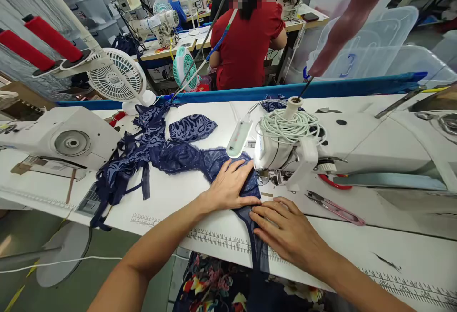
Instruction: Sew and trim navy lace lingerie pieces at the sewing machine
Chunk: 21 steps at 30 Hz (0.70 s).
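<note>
A navy lace bra lies stretched across the white sewing table, its right end under the needle area of a sewing machine. My left hand rests flat on the bra's cup just left of the presser foot, fingers spread. My right hand lies flat at the front of the machine, its fingertips on the bra's dark band. A navy strip hangs from there over the table edge toward my lap. The needle itself is hidden behind the machine's parts.
Left of my hands is a heap of navy lace pieces, with a loose lace cup behind. Pink-handled thread snips lie at right. A second machine and a white fan stand left. A person in red sits ahead.
</note>
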### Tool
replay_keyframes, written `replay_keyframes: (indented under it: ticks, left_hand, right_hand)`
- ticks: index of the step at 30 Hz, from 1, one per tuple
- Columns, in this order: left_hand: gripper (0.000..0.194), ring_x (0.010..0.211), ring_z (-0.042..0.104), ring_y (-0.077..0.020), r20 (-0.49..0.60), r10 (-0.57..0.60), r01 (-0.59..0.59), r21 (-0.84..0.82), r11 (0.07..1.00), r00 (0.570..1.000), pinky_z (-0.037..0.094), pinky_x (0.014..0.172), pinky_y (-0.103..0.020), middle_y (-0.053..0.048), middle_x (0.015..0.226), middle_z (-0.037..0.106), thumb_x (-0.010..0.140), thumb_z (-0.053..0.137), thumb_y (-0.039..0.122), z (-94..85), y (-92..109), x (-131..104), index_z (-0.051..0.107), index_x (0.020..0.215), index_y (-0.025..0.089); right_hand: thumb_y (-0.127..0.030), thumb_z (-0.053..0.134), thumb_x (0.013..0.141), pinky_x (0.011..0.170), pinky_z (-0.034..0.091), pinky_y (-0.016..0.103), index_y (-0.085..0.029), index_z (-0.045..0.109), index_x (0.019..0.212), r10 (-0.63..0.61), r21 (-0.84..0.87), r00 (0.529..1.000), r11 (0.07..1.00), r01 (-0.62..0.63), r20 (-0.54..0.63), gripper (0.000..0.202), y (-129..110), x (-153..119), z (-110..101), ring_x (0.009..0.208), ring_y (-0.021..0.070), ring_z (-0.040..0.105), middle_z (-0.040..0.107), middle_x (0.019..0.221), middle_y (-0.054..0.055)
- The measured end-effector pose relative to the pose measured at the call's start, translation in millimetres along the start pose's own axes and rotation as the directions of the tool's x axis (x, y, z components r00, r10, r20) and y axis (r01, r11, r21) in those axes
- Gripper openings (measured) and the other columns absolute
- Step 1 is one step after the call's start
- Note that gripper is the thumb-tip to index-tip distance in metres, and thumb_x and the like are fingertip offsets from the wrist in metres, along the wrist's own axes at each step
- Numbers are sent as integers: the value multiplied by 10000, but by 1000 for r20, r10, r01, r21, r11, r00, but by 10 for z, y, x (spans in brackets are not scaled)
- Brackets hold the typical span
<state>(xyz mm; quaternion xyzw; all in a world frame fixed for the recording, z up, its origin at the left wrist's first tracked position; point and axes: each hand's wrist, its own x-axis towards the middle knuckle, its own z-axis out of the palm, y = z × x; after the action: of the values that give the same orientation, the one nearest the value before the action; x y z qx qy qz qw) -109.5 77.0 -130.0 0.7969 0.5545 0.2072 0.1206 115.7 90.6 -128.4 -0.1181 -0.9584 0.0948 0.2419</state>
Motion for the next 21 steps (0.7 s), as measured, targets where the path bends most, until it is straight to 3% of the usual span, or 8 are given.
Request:
replay_keyframes:
  ticks: [4,8,11,13,16,21]
  left_hand:
    - [819,1364,380,-360,27,30,-25,-163,986,999,122,1183,-546,-181,1391,514,766,673,629,-55,-97,192,433,1400,168]
    - [777,1323,416,-366,15,36,-32,-215,976,999,181,1162,-540,-180,1358,525,738,711,617,-122,-54,182,494,1338,173]
    - [483,1198,499,-326,-54,20,-17,46,999,998,371,1015,-478,-182,1265,565,905,592,454,-93,162,44,531,1261,134]
    - [236,988,566,-255,-47,33,-20,268,963,998,433,832,-390,-130,1046,630,989,442,241,-37,331,-71,580,1145,130]
    - [280,784,541,-199,10,78,-74,458,886,997,397,671,-337,-74,850,609,995,327,103,43,479,-201,573,1130,112]
    - [332,801,524,-196,18,75,-74,499,864,997,397,687,-344,-74,899,605,1000,343,124,77,411,-236,472,1303,81]
  right_hand:
    - [-249,550,956,977,379,415,-194,661,1113,17,-11,1000,1000,-17,-6,200,45,-1,-8,1002,189,604,703,1012,49]
    - [-254,549,953,988,374,421,-192,660,1120,16,-21,1000,1000,-16,-6,210,22,-29,17,1016,191,601,696,1034,64]
    - [-252,542,954,997,367,426,-188,653,1126,20,-16,1000,1000,-20,3,214,16,-43,24,1031,196,591,688,1041,68]
    - [-248,533,955,1007,357,434,-187,655,1106,24,-13,1000,1000,-24,12,204,19,-47,29,1027,199,587,682,1019,64]
    - [-247,526,958,1017,343,441,-179,655,1084,28,-11,999,1000,-28,21,193,20,-44,38,1018,202,583,674,997,59]
    - [-243,532,954,997,357,426,-182,655,1109,28,1,1000,1000,-28,10,207,-8,-12,-15,1018,203,591,680,1010,62]
